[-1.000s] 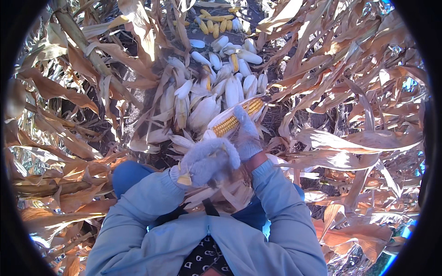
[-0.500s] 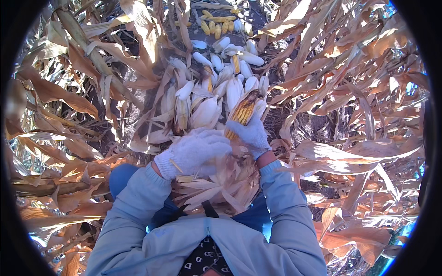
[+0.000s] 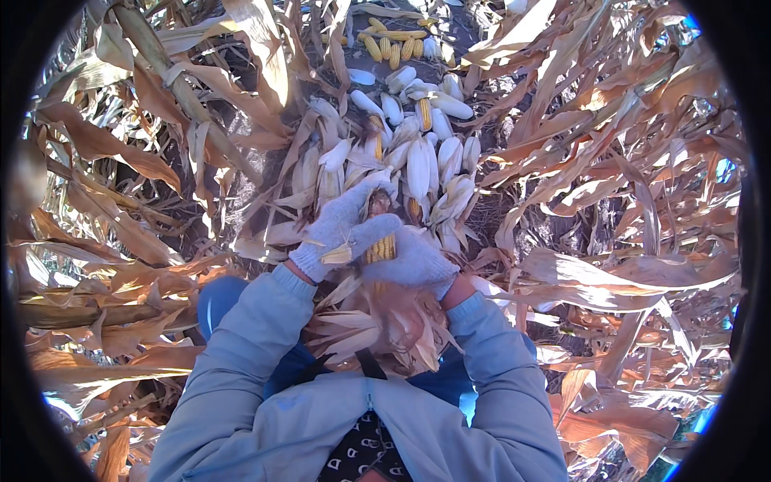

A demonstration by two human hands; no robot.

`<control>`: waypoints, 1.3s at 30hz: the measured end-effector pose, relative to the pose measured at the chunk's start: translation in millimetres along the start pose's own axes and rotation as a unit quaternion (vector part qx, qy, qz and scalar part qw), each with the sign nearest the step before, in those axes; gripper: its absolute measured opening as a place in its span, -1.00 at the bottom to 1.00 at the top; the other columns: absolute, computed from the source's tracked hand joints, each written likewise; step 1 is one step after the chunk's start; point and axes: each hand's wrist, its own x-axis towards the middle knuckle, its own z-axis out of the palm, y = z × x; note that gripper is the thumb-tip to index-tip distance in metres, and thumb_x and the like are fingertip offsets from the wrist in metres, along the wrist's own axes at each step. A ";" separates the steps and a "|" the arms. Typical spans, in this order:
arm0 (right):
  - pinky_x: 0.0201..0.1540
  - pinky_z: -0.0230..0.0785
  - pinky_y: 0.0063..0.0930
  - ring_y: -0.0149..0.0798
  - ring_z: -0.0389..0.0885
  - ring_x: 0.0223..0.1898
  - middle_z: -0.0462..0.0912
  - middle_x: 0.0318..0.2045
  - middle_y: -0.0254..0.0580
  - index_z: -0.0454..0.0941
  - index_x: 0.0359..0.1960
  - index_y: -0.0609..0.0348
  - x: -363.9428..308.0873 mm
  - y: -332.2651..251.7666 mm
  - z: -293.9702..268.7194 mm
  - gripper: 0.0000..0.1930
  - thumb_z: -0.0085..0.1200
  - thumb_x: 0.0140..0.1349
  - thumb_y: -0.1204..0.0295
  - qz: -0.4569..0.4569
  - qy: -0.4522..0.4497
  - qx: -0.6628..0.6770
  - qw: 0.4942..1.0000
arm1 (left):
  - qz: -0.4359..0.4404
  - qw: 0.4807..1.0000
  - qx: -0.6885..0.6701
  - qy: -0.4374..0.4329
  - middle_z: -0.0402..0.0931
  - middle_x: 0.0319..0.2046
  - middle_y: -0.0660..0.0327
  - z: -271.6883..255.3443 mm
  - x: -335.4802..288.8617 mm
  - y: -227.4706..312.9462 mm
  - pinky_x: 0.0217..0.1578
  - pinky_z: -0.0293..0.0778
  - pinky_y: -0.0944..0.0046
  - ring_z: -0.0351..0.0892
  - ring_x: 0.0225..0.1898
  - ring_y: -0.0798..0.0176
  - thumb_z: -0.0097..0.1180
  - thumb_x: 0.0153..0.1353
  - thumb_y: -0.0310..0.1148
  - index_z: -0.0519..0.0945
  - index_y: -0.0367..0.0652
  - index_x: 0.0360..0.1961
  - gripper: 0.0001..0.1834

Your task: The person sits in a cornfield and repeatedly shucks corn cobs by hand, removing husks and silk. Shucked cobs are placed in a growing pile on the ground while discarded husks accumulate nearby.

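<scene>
Both my hands wear white knitted gloves and are closed around one ear of corn [image 3: 381, 248], held above my lap. My left hand [image 3: 337, 229] wraps its upper end, where dark, dry tip or silk shows between the fingers. The lower part is gripped by my right hand [image 3: 414, 261], and a strip of yellow kernels is visible between the two gloves. A small pale scrap of husk [image 3: 337, 255] clings near my left wrist. Loose dry husks [image 3: 353, 325] lie heaped in my lap below the hands.
Ahead lies a pile of corn ears in pale husks [image 3: 418, 169], a few showing yellow kernels. Beyond it, several husked yellow cobs [image 3: 393, 50] rest on the soil. Dry cornstalks and leaves crowd the left [image 3: 104, 149] and right [image 3: 610, 277] sides.
The ear of corn has moved left and down from my right side to between both hands. My left hand has risen and closed on it; my right hand has moved left and lower.
</scene>
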 end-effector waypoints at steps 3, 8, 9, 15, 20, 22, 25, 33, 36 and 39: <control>0.18 0.52 -0.28 -0.18 0.67 0.07 0.68 0.07 -0.04 0.35 0.34 0.27 -2.1 13.5 9.8 -0.17 0.52 0.05 0.32 0.020 -0.017 0.199 0.980 | -0.067 0.995 -0.064 0.028 0.64 -0.09 0.21 11.1 -1.1 -21.4 0.03 0.53 0.30 0.57 -0.05 0.35 0.19 0.48 -0.15 0.58 -0.28 0.16 -0.57; 0.13 0.53 -0.23 -0.06 0.71 0.04 0.68 0.02 0.07 0.40 0.27 0.28 -0.6 11.3 19.2 -0.22 0.48 0.08 0.16 0.015 0.056 0.179 0.982 | 0.031 0.981 -0.068 0.178 0.65 -0.14 0.23 34.5 -5.7 -57.9 -0.09 0.53 0.32 0.56 -0.12 0.39 0.02 0.59 -0.19 0.62 -0.31 0.03 -0.64; 0.12 0.53 -0.21 -0.01 0.72 0.03 0.69 0.00 0.11 0.43 0.24 0.29 -4.0 -0.6 17.0 -0.23 0.46 0.10 0.10 0.024 0.100 0.080 0.991 | 0.012 0.976 -0.079 0.202 0.66 -0.19 0.20 32.4 -2.7 -72.4 -0.12 0.52 0.27 0.56 -0.17 0.36 0.02 0.58 -0.15 0.63 -0.33 0.00 -0.61; 0.04 0.53 -0.07 0.21 0.70 -0.02 0.68 -0.07 0.23 0.51 0.09 0.28 -11.1 -15.0 11.7 -0.26 0.37 0.10 -0.10 0.053 0.158 -0.109 0.980 | -0.034 0.927 -0.229 0.296 0.63 -0.26 0.26 36.2 8.0 -104.1 -0.21 0.52 0.36 0.57 -0.26 0.43 -0.14 0.64 -0.10 0.62 -0.24 -0.09 -0.57; 0.05 0.53 -0.07 0.19 0.69 -0.01 0.69 -0.04 0.16 0.53 0.12 0.24 -13.2 -7.1 14.9 -0.27 0.39 0.08 -0.07 0.022 0.159 -0.112 0.981 | -0.065 0.958 -0.153 0.233 0.59 -0.32 0.26 21.0 2.2 -50.7 -0.22 0.51 0.37 0.55 -0.29 0.43 -0.12 0.63 -0.07 0.60 -0.22 -0.09 -0.58; 0.06 0.53 -0.10 0.17 0.69 0.01 0.69 -0.02 0.15 0.53 0.16 0.25 -13.4 -0.3 17.4 -0.26 0.40 0.09 -0.05 -0.021 0.166 -0.091 0.982 | -0.075 0.958 -0.155 0.231 0.58 -0.31 0.26 18.1 -1.3 -46.9 -0.20 0.49 0.36 0.53 -0.27 0.43 -0.11 0.62 -0.06 0.60 -0.22 -0.10 -0.57; 0.09 0.53 -0.18 0.09 0.70 0.03 0.69 -0.01 0.16 0.52 0.21 0.28 -8.5 2.4 10.2 -0.23 0.43 0.09 0.00 -0.016 0.150 -0.028 0.988 | -0.082 0.938 -0.207 0.265 0.47 -0.36 0.33 16.5 2.5 -36.3 -0.24 0.40 0.33 0.38 -0.27 0.47 -0.10 0.61 -0.07 0.58 -0.20 -0.25 -0.57; 0.14 0.50 -0.26 -0.17 0.66 0.02 0.68 0.01 -0.02 0.51 0.22 0.33 -26.2 -11.0 -29.1 -0.39 0.34 0.27 0.16 0.014 0.167 0.134 0.977 | -0.032 0.930 -0.110 0.350 0.44 -0.41 0.35 -3.5 13.2 -37.1 -0.31 0.37 0.36 0.36 -0.36 0.45 -0.09 0.62 -0.06 0.54 -0.17 -0.31 -0.56; 0.18 0.49 -0.15 0.02 0.68 0.04 0.68 0.01 0.08 0.48 0.24 0.33 -26.0 -29.4 0.8 -0.36 0.32 0.27 0.12 -0.009 0.204 -0.018 0.979 | -0.047 0.921 -0.134 0.362 0.44 -0.44 0.34 7.2 19.8 -43.6 -0.32 0.37 0.34 0.36 -0.38 0.45 -0.10 0.62 -0.06 0.54 -0.17 -0.33 -0.55; 0.16 0.46 -0.08 0.17 0.65 0.06 0.66 0.01 0.17 0.47 0.23 0.30 -18.9 -29.8 34.3 -0.34 0.31 0.24 0.09 -0.017 0.272 -0.045 0.961 | -0.060 0.920 -0.176 0.345 0.43 -0.47 0.35 22.2 20.2 -44.1 -0.32 0.35 0.35 0.37 -0.38 0.45 -0.09 0.60 -0.11 0.54 -0.15 -0.34 -0.59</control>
